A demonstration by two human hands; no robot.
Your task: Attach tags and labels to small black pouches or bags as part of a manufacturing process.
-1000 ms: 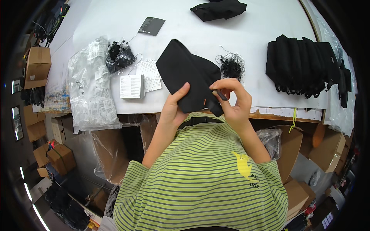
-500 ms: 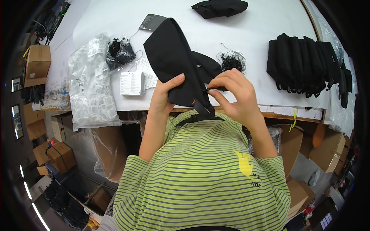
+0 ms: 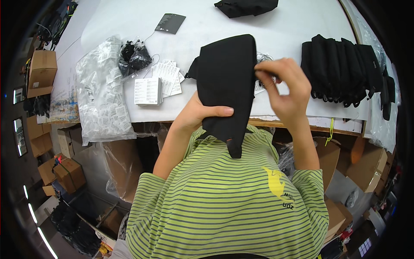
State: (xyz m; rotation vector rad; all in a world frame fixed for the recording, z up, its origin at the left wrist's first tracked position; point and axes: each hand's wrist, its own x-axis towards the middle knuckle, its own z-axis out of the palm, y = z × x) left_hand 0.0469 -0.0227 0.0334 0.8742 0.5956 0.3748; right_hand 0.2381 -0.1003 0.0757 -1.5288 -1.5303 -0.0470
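Observation:
A black fabric bag [image 3: 226,71] stands upright before me, its narrow strap end pointing down toward my shirt. My left hand [image 3: 196,113] grips its lower left side, thumb lying across the front and fingers behind it. At the bag's right edge my right hand [image 3: 286,84] is closed in a pinch. Whatever sits between those fingertips is too small to make out. Partly hidden behind the bag and my right hand lies a tangle of thin black cords [image 3: 264,57].
To the left lie a stack of white printed cards [image 3: 147,91], loose labels [image 3: 166,75], a clear bag of tags [image 3: 103,93], a bagged black bundle [image 3: 134,57] and a dark card [image 3: 170,23]. Several black bags [image 3: 336,71] stand in a row at right; another bag [image 3: 246,7] lies far off.
The bag has turned more upright and shifted right, its plain face now toward me. My right hand has moved up and right along its edge, while the left hand has moved right with it.

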